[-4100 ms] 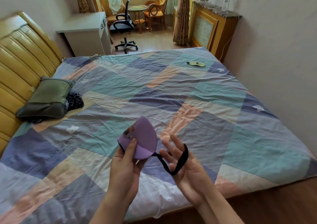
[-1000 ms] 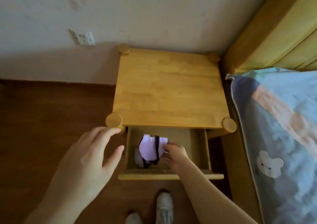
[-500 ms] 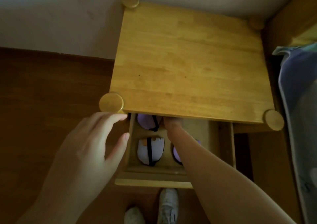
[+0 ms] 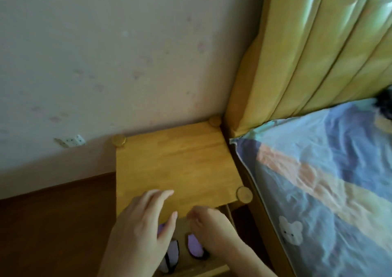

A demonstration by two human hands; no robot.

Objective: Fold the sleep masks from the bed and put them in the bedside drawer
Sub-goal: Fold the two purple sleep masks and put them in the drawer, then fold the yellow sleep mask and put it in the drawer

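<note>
- Left hand [image 4: 140,225] hovers over the front edge of the bare wooden bedside table [image 4: 176,166], fingers spread, empty.
- Right hand [image 4: 210,228] is over the open wooden drawer [image 4: 203,271], fingers loosely curled, holding nothing.
- Folded purple sleep masks with black straps [image 4: 194,248] lie inside the drawer.
- Patchwork-sheeted bed [image 4: 328,181] stands just right.

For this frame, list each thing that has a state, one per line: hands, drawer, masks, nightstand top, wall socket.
left hand: open, fingers spread, holding nothing
right hand: over the drawer, grip unclear
bedside drawer: pulled open
purple sleep masks: folded, lying inside the drawer
nightstand top: bare
wall socket: nothing plugged in
</note>
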